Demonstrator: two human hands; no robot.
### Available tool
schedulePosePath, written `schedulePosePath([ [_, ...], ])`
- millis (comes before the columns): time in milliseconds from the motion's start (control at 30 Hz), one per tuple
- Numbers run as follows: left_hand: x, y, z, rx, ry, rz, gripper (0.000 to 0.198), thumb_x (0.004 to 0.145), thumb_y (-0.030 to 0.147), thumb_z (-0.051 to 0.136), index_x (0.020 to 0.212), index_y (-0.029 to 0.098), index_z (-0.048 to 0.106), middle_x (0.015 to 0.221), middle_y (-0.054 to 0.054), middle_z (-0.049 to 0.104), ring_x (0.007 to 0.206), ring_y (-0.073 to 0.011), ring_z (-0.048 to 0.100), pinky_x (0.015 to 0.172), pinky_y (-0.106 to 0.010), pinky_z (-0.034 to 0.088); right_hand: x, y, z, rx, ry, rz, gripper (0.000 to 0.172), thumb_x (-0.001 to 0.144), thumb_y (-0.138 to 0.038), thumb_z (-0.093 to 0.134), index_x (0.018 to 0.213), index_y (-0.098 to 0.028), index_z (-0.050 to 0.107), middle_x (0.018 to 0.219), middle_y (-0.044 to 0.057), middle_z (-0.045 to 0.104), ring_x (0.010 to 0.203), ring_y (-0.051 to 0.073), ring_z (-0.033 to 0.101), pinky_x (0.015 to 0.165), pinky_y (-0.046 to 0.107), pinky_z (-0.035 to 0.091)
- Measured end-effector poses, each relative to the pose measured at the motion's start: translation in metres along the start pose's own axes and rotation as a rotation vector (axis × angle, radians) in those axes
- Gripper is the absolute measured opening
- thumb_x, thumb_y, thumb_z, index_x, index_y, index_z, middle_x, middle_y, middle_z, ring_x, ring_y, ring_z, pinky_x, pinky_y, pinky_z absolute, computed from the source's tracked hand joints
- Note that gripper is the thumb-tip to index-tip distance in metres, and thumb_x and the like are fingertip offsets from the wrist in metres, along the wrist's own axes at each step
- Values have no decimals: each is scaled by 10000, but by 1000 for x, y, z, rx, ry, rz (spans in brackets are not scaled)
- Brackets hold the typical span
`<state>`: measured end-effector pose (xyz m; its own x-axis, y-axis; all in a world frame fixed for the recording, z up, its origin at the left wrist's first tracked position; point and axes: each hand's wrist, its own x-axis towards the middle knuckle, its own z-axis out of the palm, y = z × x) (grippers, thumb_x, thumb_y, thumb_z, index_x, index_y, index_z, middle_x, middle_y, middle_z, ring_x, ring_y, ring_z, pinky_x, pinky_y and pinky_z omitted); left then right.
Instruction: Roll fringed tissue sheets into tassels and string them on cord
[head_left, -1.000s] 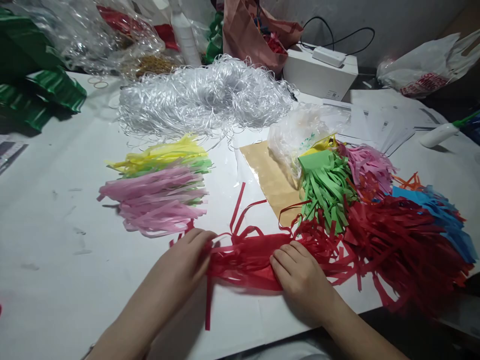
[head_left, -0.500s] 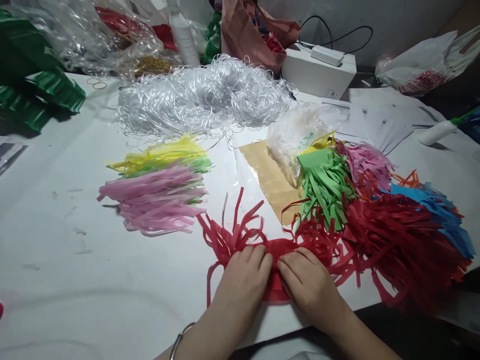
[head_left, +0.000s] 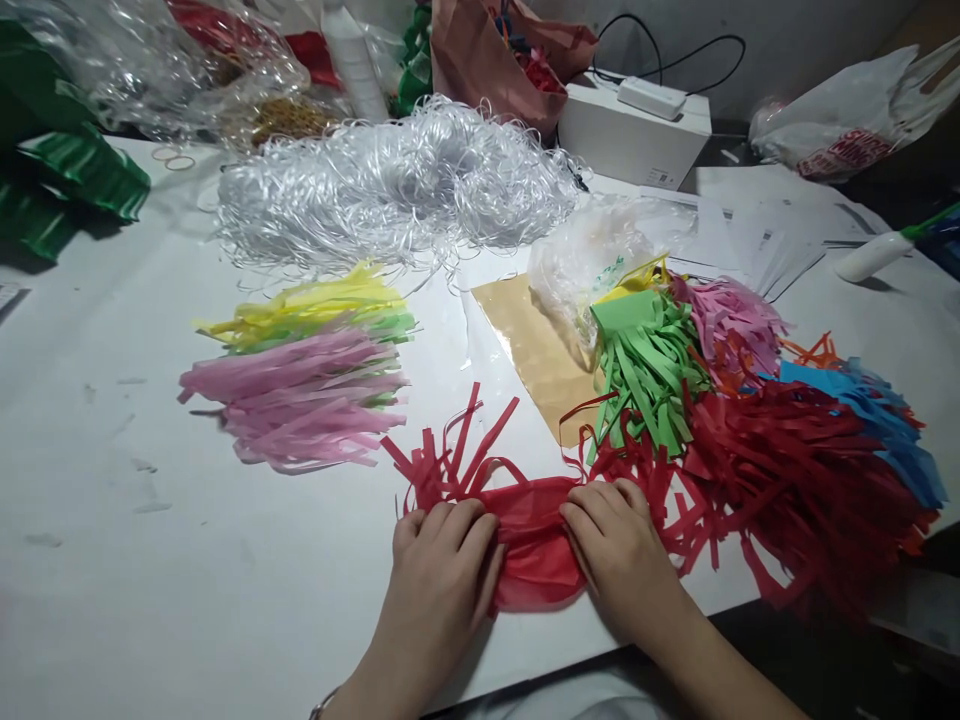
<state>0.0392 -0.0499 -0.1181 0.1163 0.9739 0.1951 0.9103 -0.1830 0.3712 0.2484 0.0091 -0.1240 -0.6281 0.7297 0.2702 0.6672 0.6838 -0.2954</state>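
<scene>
- Two hands work one red fringed tissue-paper sheet (head_left: 536, 545), which lies on the white worktop (head_left: 150, 560) at its near edge.
- I see my left hand (head_left: 442, 590) on the sheet's left part, fingers bent down and gripping the bunched paper.
- My right hand (head_left: 619, 555) holds the sheet's right part likewise, fingers curled onto it.
- Beyond the sheet to its left lies a pink fringed paper bundle (head_left: 300, 400); right of the sheet, touching its strips, spreads a heap of red paper fringe (head_left: 795, 480).
</scene>
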Motion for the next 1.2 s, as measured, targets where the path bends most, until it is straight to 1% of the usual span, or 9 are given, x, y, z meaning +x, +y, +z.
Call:
schedulePosePath([
  [167, 12, 2, -6, 77, 9, -29, 252, 966, 164, 482, 806, 196, 674, 899, -62, 722, 847, -266, 550, 777, -419, 327, 19, 2, -4, -71, -70, 90, 226, 994, -151, 490, 796, -191, 590, 808, 38, 634, 810, 214, 526, 897, 401, 319],
  [367, 28, -3, -5, 217, -107, -74, 294, 956, 185, 494, 721, 181, 669, 805, -79, 669, 785, -271, 547, 709, -413, 334, 34, 1, -2, -258, -160, 147, 190, 934, -172, 607, 748, -197, 573, 728, 34, 610, 725, 230, 505, 769, 384, 316],
  [533, 35, -4, -3, 269, -168, -103, 323, 954, 205, 487, 696, 185, 680, 767, -79, 660, 763, -268, 567, 695, -412, 348, 37, 2, -8, -283, -66, 206, 137, 900, -129, 623, 776, -181, 598, 751, 52, 629, 758, 236, 526, 791, 396, 331],
  [667, 38, -3, -2, 272, -190, -97, 323, 951, 201, 489, 689, 184, 677, 758, -82, 660, 777, -271, 579, 707, -413, 353, 33, -3, -14, -132, 58, 13, 211, 918, -29, 488, 889, -163, 648, 914, 85, 670, 914, 238, 548, 965, 447, 322],
  [800, 37, -4, -5, 276, -113, -86, 279, 943, 188, 497, 718, 182, 660, 772, -86, 668, 759, -276, 575, 705, -420, 347, 30, -5, -8, -67, -61, -175, 208, 922, -46, 495, 903, -164, 665, 839, 56, 659, 882, 222, 532, 1041, 459, 286],
  [867, 36, -3, -8, 244, -19, -40, 209, 934, 138, 490, 833, 179, 668, 882, -101, 702, 818, -280, 583, 755, -434, 355, 29, -3, -2, -87, -87, -196, 198, 919, -43, 500, 881, -152, 661, 818, 55, 647, 862, 219, 522, 1034, 460, 289],
  [967, 34, -1, -11, 110, 58, 149, 233, 915, 58, 472, 958, 193, 657, 995, -84, 715, 910, -262, 582, 856, -433, 354, 28, -1, 2, -69, -57, -182, 222, 944, -71, 482, 806, -160, 632, 782, 42, 622, 823, 204, 507, 1002, 444, 306],
  [1033, 32, 1, -8, 62, 31, 241, 244, 902, 34, 473, 946, 195, 651, 941, -61, 712, 881, -249, 575, 879, -423, 351, 28, -2, 1, -32, -37, -142, 235, 960, -112, 481, 768, -174, 602, 769, 30, 611, 802, 194, 500, 989, 436, 307],
  [1200, 29, -2, 3, 75, -5, 259, 241, 905, 29, 487, 868, 202, 651, 833, -34, 690, 819, -233, 562, 870, -413, 364, 26, -6, 1, -71, -105, -154, 154, 943, -115, 483, 852, -186, 585, 812, 34, 609, 808, 207, 508, 986, 436, 300],
])
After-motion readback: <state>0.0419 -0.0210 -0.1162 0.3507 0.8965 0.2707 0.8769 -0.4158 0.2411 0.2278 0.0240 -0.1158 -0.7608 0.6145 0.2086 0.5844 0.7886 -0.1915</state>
